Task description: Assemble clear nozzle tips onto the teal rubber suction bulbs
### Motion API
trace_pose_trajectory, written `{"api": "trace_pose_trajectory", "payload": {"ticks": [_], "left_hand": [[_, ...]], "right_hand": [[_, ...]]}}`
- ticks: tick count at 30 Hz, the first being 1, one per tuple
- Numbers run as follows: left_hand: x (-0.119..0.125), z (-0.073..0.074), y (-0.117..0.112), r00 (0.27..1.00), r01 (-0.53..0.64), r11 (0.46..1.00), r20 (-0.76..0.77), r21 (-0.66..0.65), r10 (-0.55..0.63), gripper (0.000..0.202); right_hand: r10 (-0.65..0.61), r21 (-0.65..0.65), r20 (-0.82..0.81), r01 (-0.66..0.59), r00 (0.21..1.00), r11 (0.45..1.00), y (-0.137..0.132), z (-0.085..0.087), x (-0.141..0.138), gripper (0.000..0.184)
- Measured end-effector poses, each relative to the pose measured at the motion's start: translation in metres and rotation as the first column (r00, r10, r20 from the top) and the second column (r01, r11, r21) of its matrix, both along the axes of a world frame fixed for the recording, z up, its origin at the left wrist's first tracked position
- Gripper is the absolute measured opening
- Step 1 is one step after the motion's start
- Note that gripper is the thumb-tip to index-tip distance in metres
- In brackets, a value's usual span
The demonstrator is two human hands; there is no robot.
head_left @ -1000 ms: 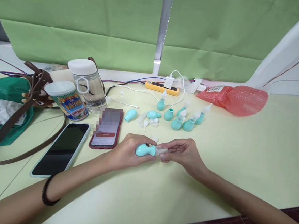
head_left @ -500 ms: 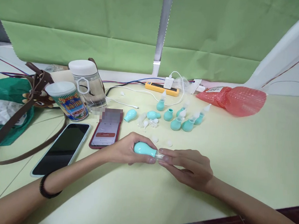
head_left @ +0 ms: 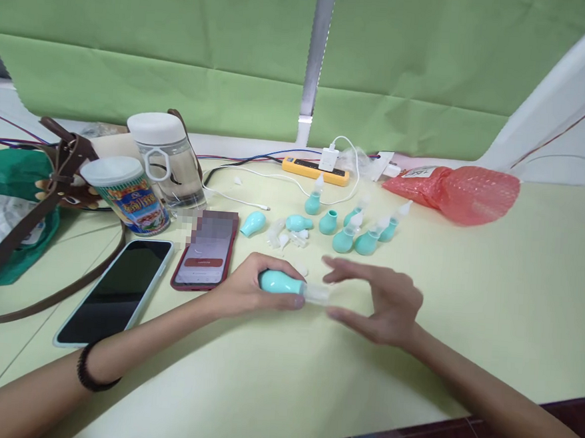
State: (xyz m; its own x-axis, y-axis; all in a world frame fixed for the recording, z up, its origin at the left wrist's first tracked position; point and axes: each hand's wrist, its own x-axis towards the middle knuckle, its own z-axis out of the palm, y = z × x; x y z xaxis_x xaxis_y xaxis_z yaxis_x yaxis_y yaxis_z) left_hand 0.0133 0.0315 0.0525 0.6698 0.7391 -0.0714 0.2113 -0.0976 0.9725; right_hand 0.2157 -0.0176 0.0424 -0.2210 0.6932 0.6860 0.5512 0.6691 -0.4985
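My left hand (head_left: pixel 250 289) is closed round a teal rubber bulb (head_left: pixel 278 283) with a clear nozzle (head_left: pixel 316 293) sticking out to the right, low over the pale yellow table (head_left: pixel 466 311). My right hand (head_left: pixel 379 302) hovers just right of the nozzle, fingers spread apart and holding nothing. Behind the hands lie several more teal bulbs (head_left: pixel 344 239), some standing with clear nozzles, some lying bare, plus loose clear pieces (head_left: pixel 281 235).
Two phones lie at left, a dark one (head_left: pixel 117 290) and a red-cased one (head_left: pixel 206 250). Behind them stand a printed cup (head_left: pixel 128 194), a clear water bottle (head_left: pixel 166 160) and a brown-strapped bag (head_left: pixel 60 163). A yellow power strip (head_left: pixel 316 170) and red bubble wrap (head_left: pixel 459 190) sit at the back.
My right hand has let go of the nozzle and opened its fingers, drawing slightly away to the right. My left hand has kept its grip on the bulb.
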Motion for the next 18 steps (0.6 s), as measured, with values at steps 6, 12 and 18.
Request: {"api": "trace_pose_trajectory", "payload": {"ticks": [6, 12, 18], "left_hand": [[0.0, -0.012, 0.005, 0.914, -0.286, 0.916, 0.205, -0.281, 0.349, 0.027], [0.002, -0.02, 0.0, 0.882, -0.309, 0.871, 0.229, -0.382, 0.413, 0.016], [0.004, -0.019, -0.005, 0.939, -0.239, 0.912, 0.159, -0.334, 0.304, 0.02]], "right_hand": [[-0.218, -0.017, 0.177, 0.224, 0.96, 0.974, 0.026, 0.004, 0.021, 0.019], [0.088, -0.265, 0.645, 0.113, 0.759, 0.958, 0.032, -0.007, 0.026, 0.03], [0.103, -0.251, 0.387, -0.002, 0.916, 0.968, 0.027, -0.002, 0.018, 0.012]]}}
